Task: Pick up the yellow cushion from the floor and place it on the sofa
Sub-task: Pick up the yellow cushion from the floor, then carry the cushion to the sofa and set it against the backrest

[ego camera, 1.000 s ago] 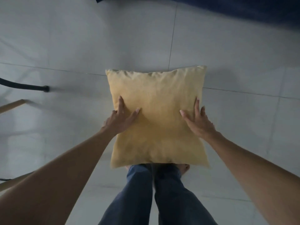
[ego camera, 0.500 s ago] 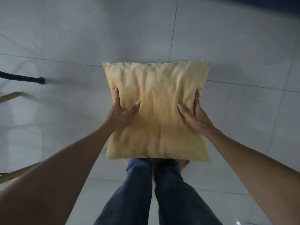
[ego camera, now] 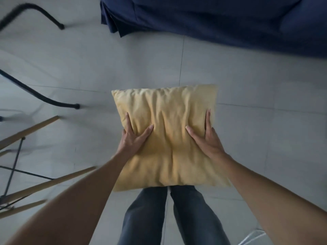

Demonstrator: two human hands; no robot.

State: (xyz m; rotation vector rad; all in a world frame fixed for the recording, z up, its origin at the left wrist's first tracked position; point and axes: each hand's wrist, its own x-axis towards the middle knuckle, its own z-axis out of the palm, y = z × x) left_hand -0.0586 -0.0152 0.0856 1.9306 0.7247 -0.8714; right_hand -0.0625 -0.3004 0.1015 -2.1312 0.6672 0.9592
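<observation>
Yellow cushion up off the grey tiled floor, squeezed between both hands: left hand clamped at its nine o'clock edge, right hand at three. Navy sofa at twelve, wooden chair legs at eight.

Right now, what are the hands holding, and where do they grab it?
Both hands hold the yellow cushion: the left hand grips its left side edge, the right hand its right side edge.
</observation>
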